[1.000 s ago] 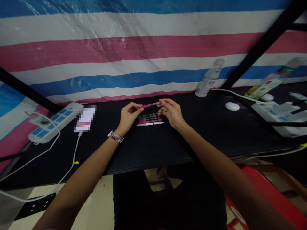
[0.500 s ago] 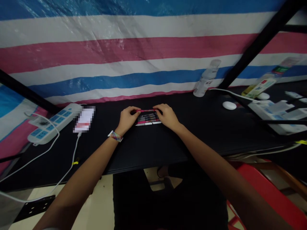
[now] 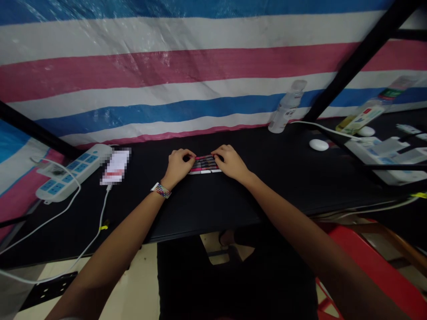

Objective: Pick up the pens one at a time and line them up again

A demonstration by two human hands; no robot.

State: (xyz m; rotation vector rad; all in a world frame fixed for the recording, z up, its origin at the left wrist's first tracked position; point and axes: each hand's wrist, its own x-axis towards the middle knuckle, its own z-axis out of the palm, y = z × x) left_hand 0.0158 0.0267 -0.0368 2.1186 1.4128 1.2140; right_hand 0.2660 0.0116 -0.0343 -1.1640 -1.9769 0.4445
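Observation:
Several pens lie side by side in a row on the black table [image 3: 213, 200]. A pink pen [image 3: 204, 157] forms the far edge of the row, and a white pen [image 3: 205, 172] the near edge. Between them are dark and pink pens. My left hand [image 3: 179, 166] pinches the left end of the far pink pen, and a patterned band [image 3: 161, 190] circles that wrist. At the pen's right end, the fingers of my right hand [image 3: 231, 162] are closed on it. Both hands partly cover the ends of the other pens.
On the left are a power strip [image 3: 76, 171] and a phone [image 3: 116, 166] with a white cable. A clear bottle [image 3: 287, 106] stands at the back; a white oval case [image 3: 319, 145] and a tilted bottle [image 3: 363, 116] are further right. A red stool [image 3: 373, 266] stands below.
Both hands have brought the far pink pen slightly nearer, closing the gap to the other pens in the row. The view has shifted a little.

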